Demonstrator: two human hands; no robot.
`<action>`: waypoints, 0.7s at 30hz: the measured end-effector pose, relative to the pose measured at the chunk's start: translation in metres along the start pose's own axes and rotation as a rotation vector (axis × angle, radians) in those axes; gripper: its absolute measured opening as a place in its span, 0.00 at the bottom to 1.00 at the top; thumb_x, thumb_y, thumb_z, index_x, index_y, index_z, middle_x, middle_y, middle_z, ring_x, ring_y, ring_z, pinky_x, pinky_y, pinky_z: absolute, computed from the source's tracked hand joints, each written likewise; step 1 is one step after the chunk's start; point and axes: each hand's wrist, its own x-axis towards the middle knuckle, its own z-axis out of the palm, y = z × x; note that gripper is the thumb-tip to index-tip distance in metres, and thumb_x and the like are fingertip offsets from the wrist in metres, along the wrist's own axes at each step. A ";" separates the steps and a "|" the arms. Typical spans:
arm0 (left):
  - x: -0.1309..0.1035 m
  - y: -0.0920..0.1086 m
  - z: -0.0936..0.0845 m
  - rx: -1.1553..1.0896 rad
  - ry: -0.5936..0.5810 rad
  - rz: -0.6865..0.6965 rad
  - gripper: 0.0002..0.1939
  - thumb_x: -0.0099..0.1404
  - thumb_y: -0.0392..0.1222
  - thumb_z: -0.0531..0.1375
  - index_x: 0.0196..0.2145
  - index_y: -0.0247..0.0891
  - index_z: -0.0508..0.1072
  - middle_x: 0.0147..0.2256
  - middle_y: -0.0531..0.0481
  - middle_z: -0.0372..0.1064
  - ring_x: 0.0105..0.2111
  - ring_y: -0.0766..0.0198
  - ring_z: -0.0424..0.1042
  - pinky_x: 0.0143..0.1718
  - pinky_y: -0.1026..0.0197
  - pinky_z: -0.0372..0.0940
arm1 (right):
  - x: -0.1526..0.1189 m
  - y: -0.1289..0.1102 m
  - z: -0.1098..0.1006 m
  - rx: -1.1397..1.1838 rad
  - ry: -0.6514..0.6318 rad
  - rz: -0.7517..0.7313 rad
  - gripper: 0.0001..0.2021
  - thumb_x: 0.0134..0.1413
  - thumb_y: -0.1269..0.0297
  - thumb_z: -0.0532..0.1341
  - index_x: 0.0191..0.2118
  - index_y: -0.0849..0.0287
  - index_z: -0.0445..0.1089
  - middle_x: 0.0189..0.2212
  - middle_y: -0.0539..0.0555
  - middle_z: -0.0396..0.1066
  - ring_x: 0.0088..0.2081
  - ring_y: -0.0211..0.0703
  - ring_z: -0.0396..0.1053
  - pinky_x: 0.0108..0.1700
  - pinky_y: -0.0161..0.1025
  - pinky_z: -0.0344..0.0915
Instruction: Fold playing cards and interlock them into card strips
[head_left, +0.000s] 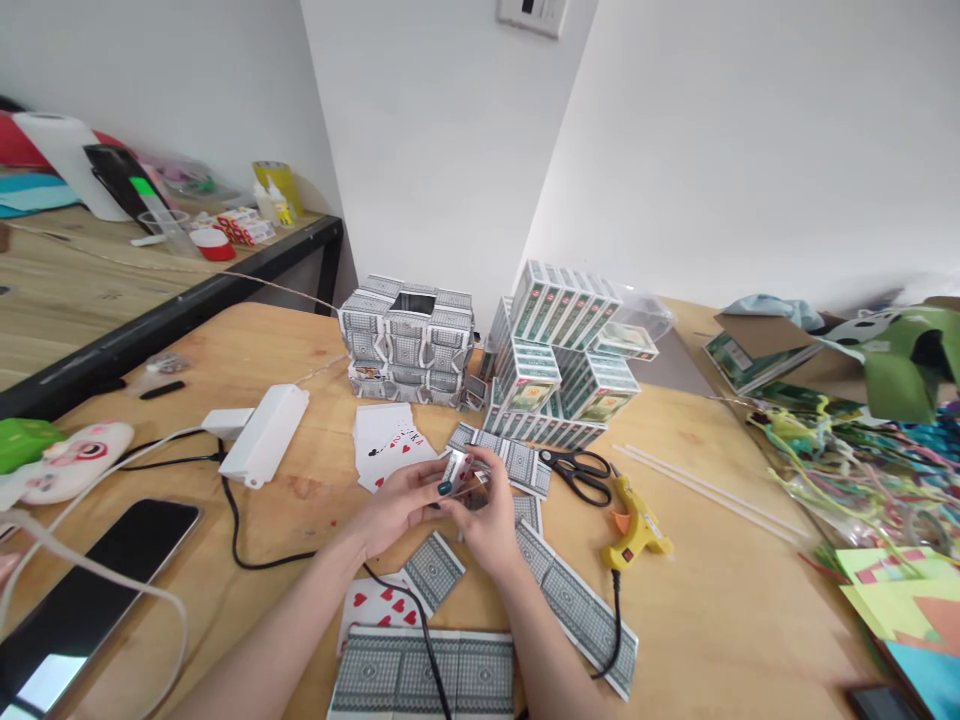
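Note:
A folded playing card [454, 466] is pinched between my left hand [411, 492] and my right hand [489, 508], both closed on it over the middle of the table. Below them lie a face-down card [435, 572], a heart card [375, 606] and a joined panel of patterned cards [424, 672]. A long strip of cards [581, 598] slants away to the right of my right wrist. Behind my left hand loose cards [391, 448] are spread face up. Farther back stands a box-like structure of folded cards [409, 340] with an opening on top.
Stacked card boxes [562, 370] stand at the back. Black scissors [581, 472] and a yellow glue gun [634, 528] lie at right; its cord runs under my arms. A white power strip [264, 436] and a phone [97, 590] lie left. Craft materials [847, 440] crowd the right edge.

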 end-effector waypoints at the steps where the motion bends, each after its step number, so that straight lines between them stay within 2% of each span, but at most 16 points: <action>1: 0.000 0.000 -0.001 0.016 0.002 0.012 0.22 0.53 0.39 0.63 0.46 0.35 0.68 0.47 0.39 0.67 0.46 0.53 0.68 0.45 0.54 0.64 | 0.000 0.001 0.000 -0.017 0.014 -0.005 0.30 0.37 0.70 0.66 0.49 0.54 0.58 0.47 0.56 0.60 0.47 0.50 0.61 0.48 0.46 0.60; 5: 0.002 0.000 -0.002 0.113 0.080 0.132 0.25 0.50 0.35 0.65 0.47 0.36 0.68 0.48 0.41 0.67 0.48 0.54 0.66 0.51 0.51 0.60 | 0.002 0.004 0.001 -0.031 0.066 0.029 0.28 0.36 0.72 0.65 0.48 0.55 0.58 0.45 0.56 0.61 0.43 0.48 0.63 0.43 0.45 0.63; 8: 0.003 -0.002 0.000 0.225 0.137 0.209 0.27 0.50 0.36 0.64 0.49 0.36 0.66 0.50 0.41 0.65 0.50 0.53 0.64 0.53 0.49 0.58 | 0.003 0.007 0.001 0.004 0.063 0.067 0.28 0.37 0.73 0.63 0.48 0.55 0.58 0.43 0.56 0.63 0.40 0.47 0.65 0.42 0.45 0.64; 11: 0.005 -0.008 0.000 0.353 0.163 0.270 0.28 0.51 0.37 0.63 0.51 0.35 0.64 0.53 0.42 0.62 0.53 0.54 0.61 0.54 0.49 0.57 | 0.003 0.011 0.001 0.120 0.005 0.090 0.30 0.38 0.74 0.62 0.52 0.55 0.56 0.45 0.57 0.64 0.42 0.48 0.66 0.44 0.46 0.64; 14: 0.006 -0.016 -0.003 0.520 0.202 0.354 0.30 0.54 0.36 0.59 0.55 0.40 0.57 0.56 0.45 0.56 0.55 0.56 0.58 0.55 0.51 0.57 | 0.003 0.015 0.000 0.261 -0.016 0.125 0.31 0.43 0.73 0.59 0.56 0.55 0.53 0.50 0.58 0.62 0.46 0.46 0.65 0.48 0.45 0.63; 17: 0.007 -0.024 -0.007 0.675 0.223 0.434 0.32 0.57 0.34 0.56 0.58 0.43 0.52 0.58 0.47 0.53 0.55 0.58 0.57 0.55 0.53 0.57 | 0.004 0.016 -0.002 0.349 -0.010 0.185 0.29 0.44 0.73 0.56 0.55 0.55 0.57 0.51 0.56 0.63 0.50 0.46 0.63 0.51 0.43 0.61; 21: 0.008 -0.028 -0.011 0.799 0.244 0.487 0.31 0.57 0.32 0.55 0.57 0.45 0.54 0.57 0.48 0.54 0.55 0.58 0.58 0.54 0.55 0.60 | 0.005 0.011 -0.006 0.446 0.008 0.258 0.25 0.43 0.73 0.54 0.51 0.56 0.64 0.49 0.54 0.68 0.48 0.48 0.66 0.45 0.42 0.65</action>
